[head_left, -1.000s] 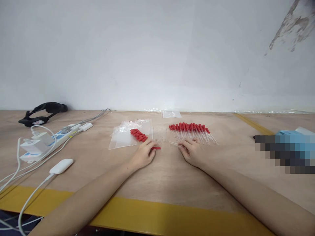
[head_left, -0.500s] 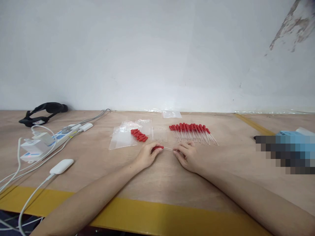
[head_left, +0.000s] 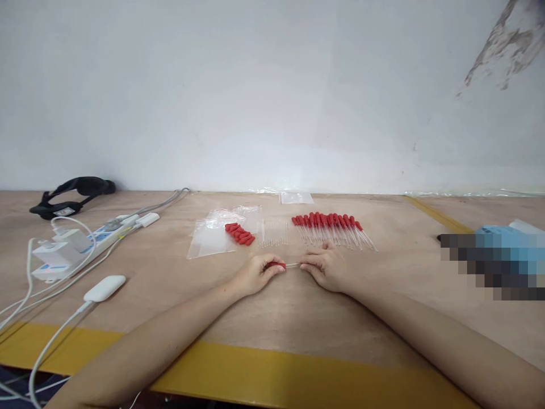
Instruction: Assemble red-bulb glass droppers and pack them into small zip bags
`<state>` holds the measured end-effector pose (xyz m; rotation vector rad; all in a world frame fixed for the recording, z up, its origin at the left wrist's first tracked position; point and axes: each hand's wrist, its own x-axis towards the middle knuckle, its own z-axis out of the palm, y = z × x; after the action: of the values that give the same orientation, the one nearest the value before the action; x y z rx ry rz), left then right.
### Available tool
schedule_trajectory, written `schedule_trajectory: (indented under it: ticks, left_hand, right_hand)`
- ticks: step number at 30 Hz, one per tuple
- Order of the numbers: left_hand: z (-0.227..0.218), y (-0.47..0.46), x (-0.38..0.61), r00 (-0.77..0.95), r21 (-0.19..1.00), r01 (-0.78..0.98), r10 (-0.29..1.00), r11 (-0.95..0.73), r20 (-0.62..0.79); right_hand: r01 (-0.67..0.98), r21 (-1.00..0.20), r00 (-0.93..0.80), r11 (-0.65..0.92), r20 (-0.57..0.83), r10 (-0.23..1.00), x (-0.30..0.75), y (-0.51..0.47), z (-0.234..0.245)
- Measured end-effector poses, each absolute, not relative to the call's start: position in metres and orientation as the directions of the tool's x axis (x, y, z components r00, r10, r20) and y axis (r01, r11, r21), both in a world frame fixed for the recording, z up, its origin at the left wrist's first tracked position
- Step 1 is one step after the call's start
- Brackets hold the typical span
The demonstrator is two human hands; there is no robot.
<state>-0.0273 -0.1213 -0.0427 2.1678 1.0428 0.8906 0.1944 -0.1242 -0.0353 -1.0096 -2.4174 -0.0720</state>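
Observation:
My left hand point(head_left: 255, 274) pinches a red rubber bulb point(head_left: 276, 264) just above the wooden table point(head_left: 272, 318). My right hand point(head_left: 326, 268) pinches a thin clear glass tube point(head_left: 293, 265) whose end meets the bulb. Both hands are close together at the table's middle. Behind them lie a small heap of loose red bulbs point(head_left: 239, 233), a row of bare clear tubes point(head_left: 275, 233) and a fanned row of finished droppers with red bulbs point(head_left: 332, 228).
Clear plastic bags point(head_left: 213, 236) lie under and left of the bulbs, another bag point(head_left: 296, 197) by the wall. A power strip with chargers point(head_left: 72, 247), white cables, a white adapter point(head_left: 104, 288) and a black headset point(head_left: 72, 193) sit left. A blurred blue item point(head_left: 498, 261) is right.
Both hands drew back from the piles toward me and came together; the bulb in my left hand and the tube in my right now meet end to end.

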Motion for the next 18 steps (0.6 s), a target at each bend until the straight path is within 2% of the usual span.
schedule_trajectory:
  ticks: [4, 11, 18]
  left_hand:
    - [-0.041, -0.123, -0.026, 0.463, 0.687, 0.479, 0.822, -0.547, 0.332]
    - [-0.039, -0.126, -0.026, 0.476, 0.666, 0.458, 0.795, -0.589, 0.376]
    - [-0.041, -0.126, -0.027, 0.482, 0.636, 0.475, 0.785, -0.608, 0.390]
  right_hand:
    - [0.705, -0.079, -0.577, 0.704, 0.513, 0.635, 0.191, -0.127, -0.037]
    - [0.704, -0.149, -0.575, 0.694, 0.453, 0.681, 0.182, -0.132, -0.033]
    - [0.679, -0.157, -0.624, 0.718, 0.393, 0.676, 0.177, -0.129, -0.035]
